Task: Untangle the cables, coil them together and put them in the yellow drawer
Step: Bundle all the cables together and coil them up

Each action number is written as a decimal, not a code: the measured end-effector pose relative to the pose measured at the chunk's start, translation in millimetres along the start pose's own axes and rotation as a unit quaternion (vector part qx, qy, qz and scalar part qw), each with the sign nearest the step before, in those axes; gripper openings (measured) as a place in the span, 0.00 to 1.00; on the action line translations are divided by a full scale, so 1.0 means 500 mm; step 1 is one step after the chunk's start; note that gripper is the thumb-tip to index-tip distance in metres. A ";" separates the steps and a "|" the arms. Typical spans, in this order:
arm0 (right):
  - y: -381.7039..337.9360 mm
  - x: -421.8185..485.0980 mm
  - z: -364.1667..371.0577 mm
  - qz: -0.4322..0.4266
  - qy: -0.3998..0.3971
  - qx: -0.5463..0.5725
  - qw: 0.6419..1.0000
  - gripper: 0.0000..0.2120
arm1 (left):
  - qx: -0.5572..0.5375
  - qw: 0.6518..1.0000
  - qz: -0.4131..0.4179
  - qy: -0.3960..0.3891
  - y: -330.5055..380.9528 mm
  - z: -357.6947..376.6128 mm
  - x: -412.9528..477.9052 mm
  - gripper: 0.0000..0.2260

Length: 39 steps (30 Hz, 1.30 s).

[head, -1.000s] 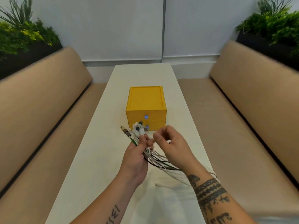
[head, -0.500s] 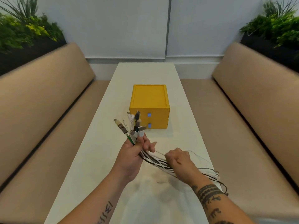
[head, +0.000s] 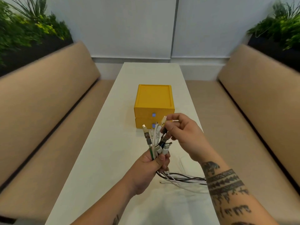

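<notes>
My left hand (head: 151,166) grips a bundle of white, black and green cables (head: 181,178) in its fist, plug ends (head: 155,138) fanning upward and the loose lengths trailing right under my right forearm. My right hand (head: 180,135) is raised above the fist and pinches a cream plug end (head: 164,121) at the top of the fan. The yellow drawer unit (head: 154,101) stands just behind the hands on the white table (head: 100,159), both of its drawers closed, each with a small blue handle.
Tan padded benches (head: 40,111) run along both sides of the narrow table. Planters with green plants (head: 27,30) sit behind the backrests at left and right. A pale wall closes off the far end.
My right hand left the trailing cable lengths low on the right and rose to the plug ends, now pinching one. My left hand kept its grip on the bundle.
</notes>
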State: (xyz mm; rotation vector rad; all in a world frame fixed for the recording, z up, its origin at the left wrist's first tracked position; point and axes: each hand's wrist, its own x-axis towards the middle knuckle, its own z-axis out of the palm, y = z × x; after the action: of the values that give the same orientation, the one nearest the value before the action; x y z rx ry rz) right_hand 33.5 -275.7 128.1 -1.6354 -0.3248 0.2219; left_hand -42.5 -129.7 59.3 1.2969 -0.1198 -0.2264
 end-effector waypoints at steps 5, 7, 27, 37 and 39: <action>-0.011 -0.001 -0.002 -0.004 0.067 0.041 0.997 0.10 | -0.018 1.000 -0.008 -0.004 0.000 0.000 0.004 0.11; -0.010 -0.002 -0.008 -0.018 0.072 0.030 0.997 0.05 | -0.016 1.000 -0.011 -0.005 0.001 0.001 0.006 0.12; 0.034 0.000 -0.061 0.152 0.015 -0.035 0.988 0.17 | 0.052 0.996 -0.014 -0.065 0.011 0.008 0.018 0.16; -0.006 0.006 -0.043 0.114 0.019 0.010 0.993 0.11 | 0.077 0.994 -0.052 -0.053 0.007 0.012 0.021 0.27; -0.012 0.009 -0.046 0.157 0.026 0.023 0.987 0.13 | 0.070 0.994 -0.044 -0.066 0.007 0.013 0.022 0.26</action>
State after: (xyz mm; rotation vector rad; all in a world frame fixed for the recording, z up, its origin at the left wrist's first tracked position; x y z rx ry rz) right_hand 45.1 -295.3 136.6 -1.6396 -0.0191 0.4214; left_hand -32.7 -137.4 64.1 1.4284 -0.1938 -0.3856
